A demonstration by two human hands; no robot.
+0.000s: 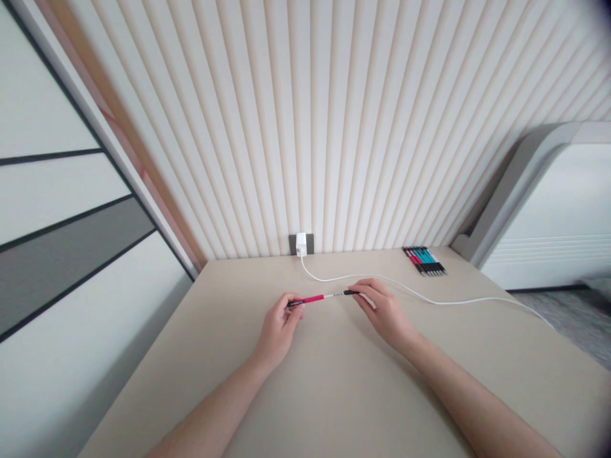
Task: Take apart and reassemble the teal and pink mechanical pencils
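Between my two hands, a little above the table, is a pen taken apart. My left hand (281, 318) is closed around the red pen barrel (314, 298), near its black clip end. A thin whitish refill (333, 294) sticks out of the barrel's right end. My right hand (379, 305) pinches a short black grip section (351, 292) at the refill's right end. Whether the refill's tip sits inside that black piece I cannot tell. Barrel, refill and black piece lie roughly in one line.
Several pens (424, 261), red, teal and black, lie side by side at the table's back right. A white cable (429, 300) runs from a white charger (301, 244) in the wall socket across the table (305, 394). A grey-white headboard (544, 210) stands to the right.
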